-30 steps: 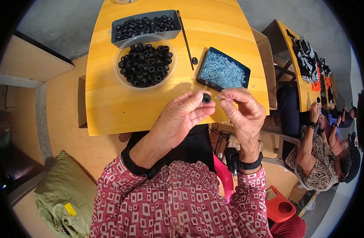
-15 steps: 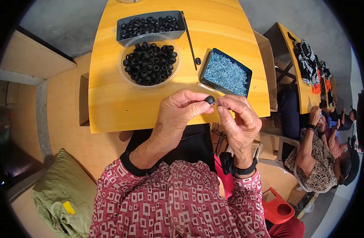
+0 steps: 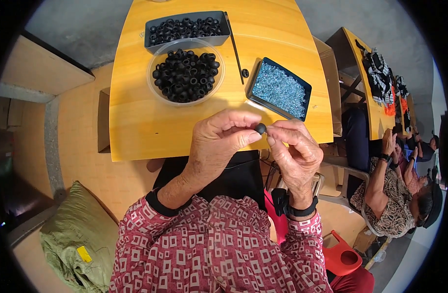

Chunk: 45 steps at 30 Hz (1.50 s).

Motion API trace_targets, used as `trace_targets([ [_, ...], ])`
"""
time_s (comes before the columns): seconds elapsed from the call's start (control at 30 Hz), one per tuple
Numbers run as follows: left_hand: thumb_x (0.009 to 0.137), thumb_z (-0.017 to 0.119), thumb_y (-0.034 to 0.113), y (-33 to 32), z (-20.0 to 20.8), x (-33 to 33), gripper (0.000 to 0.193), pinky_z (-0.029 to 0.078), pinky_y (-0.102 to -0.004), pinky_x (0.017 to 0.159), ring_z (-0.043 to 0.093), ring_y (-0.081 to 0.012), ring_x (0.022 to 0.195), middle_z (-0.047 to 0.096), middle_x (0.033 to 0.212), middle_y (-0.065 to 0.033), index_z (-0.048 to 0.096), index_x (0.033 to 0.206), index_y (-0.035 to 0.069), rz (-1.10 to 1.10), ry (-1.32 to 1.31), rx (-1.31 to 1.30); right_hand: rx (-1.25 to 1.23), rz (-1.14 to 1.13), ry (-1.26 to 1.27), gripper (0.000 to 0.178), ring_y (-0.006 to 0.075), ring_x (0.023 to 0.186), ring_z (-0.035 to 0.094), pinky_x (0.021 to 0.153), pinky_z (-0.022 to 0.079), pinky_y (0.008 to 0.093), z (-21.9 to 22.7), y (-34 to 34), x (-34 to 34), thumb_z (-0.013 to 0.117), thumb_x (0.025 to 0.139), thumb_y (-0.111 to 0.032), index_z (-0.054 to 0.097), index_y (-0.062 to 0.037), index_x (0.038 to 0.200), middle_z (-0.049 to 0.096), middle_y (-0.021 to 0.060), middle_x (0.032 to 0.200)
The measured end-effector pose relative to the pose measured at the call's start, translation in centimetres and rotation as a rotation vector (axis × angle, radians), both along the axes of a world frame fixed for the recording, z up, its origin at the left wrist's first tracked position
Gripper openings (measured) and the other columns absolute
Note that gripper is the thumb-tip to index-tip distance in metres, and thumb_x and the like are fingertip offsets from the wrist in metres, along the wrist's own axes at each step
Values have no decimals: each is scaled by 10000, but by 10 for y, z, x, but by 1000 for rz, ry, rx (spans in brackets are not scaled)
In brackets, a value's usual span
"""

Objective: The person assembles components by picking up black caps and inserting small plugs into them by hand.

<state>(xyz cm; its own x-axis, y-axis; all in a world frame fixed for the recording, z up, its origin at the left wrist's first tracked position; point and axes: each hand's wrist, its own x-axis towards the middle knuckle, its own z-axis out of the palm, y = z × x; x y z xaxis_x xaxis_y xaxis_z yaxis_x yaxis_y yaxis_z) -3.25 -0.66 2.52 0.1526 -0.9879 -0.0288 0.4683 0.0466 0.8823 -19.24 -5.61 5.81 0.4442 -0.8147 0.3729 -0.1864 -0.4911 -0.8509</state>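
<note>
Spreading smooth and wood-grained, the yellow table [image 3: 155, 122] lies beneath a matte black ball [image 3: 260, 128] pinched in the left hand [image 3: 215, 137]; around the ball, a co-worker [image 3: 389, 207] at four o'clock, a clear round tub [image 3: 185, 103] at ten, glassy blue beads [image 3: 279, 89] at one; whether the right hand [image 3: 296, 152] alongside clamps anything, I cannot tell

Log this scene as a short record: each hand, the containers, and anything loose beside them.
left hand: pinching a small black rounded piece
right hand: fingertips at that piece's right; anything pinched is too small to tell
round tub: clear, heaped with black pieces
grey tray: beyond the tub, also black pieces
dark tray: to the right, bluish bits
loose: thin black rod, small black item
</note>
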Motion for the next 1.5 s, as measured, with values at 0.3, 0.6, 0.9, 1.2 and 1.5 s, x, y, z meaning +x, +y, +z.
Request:
trace_targets([
  [0.3,802,667,-28,-1,-2,5,196,498,-243,807,618,-108,859,656,923,-52,640,993,4,-85,177,118,-318,-16,170,316,231,719,597,635,483,300,0,3,7,679,691,97,665,17,997,625,134,855],
  [0.6,826,656,21,0,4,8,223,482,-241,835,603,-111,898,648,978,-51,639,1046,-8,-151,129,205,-416,-79,163,340,253,702,587,654,486,320,-14,4,12,673,691,110,648,40,1023,619,119,818],
  [0.9,830,662,32,3,-5,6,156,470,-227,810,584,-89,877,645,934,-28,657,981,-11,-106,68,187,-509,-9,275,386,250,727,585,668,489,327,-18,6,14,672,679,103,642,20,1055,614,113,845],
  [1.2,834,660,24,2,-3,3,140,473,-227,816,587,-85,877,648,931,-19,662,970,-7,-57,22,197,-545,-32,237,402,257,754,594,679,493,332,-23,5,14,667,663,100,640,25,1057,619,124,876],
  [1.5,832,660,22,3,-10,9,175,484,-243,835,613,-110,894,663,961,-43,653,1005,0,-74,106,198,-312,-40,179,281,247,726,619,650,491,316,-6,6,2,679,712,93,649,37,986,657,135,849],
])
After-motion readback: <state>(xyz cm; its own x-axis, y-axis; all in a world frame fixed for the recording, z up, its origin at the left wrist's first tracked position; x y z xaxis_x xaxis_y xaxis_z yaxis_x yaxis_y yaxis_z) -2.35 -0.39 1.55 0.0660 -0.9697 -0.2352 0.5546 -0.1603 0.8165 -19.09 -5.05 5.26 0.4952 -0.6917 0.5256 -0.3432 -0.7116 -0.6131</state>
